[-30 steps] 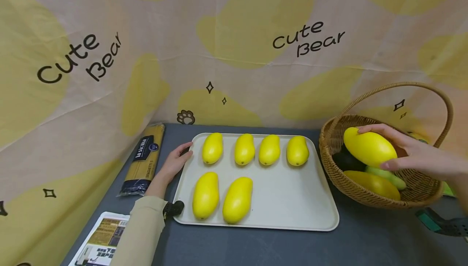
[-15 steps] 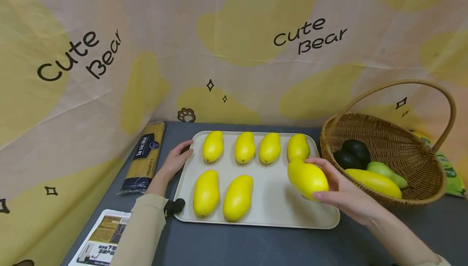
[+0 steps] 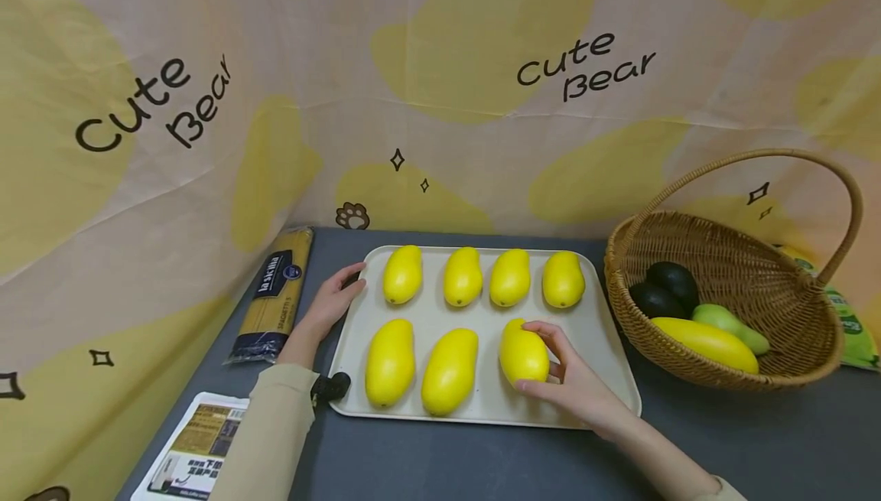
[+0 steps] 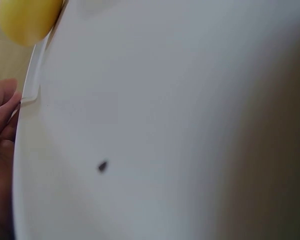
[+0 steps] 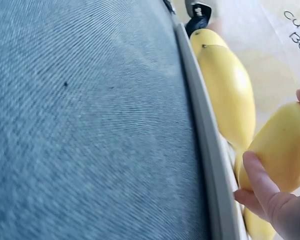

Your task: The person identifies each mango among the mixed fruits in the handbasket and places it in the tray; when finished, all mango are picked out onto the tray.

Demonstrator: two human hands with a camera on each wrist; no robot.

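Observation:
In the head view my right hand (image 3: 581, 390) holds a yellow mango (image 3: 523, 353) between thumb and fingers, low over the front half of the white tray (image 3: 592, 344). Whether the mango touches the tray I cannot tell. To its left on the tray lie two more mangoes, a near one (image 3: 450, 371) and a far-left one (image 3: 390, 363). Several mangoes form a back row, with one (image 3: 563, 280) at its right end. My left hand (image 3: 330, 306) touches the tray's left rim; the left wrist view shows its fingers (image 4: 5, 95) against the rim's outer side.
Right of the tray stands a wicker basket (image 3: 801, 325) with a tall handle, holding two dark avocados (image 3: 674, 283), a green pear (image 3: 729, 326) and a long yellow fruit (image 3: 709, 344). Spaghetti (image 3: 271, 294) lies at left, a printed white packet (image 3: 196, 440) nearer. A green bag (image 3: 850, 325) sits behind the basket.
My right hand has carried the mango from the basket leftward and down over the tray's front row, beside the two mangoes there. My left hand stays at the tray's left rim.

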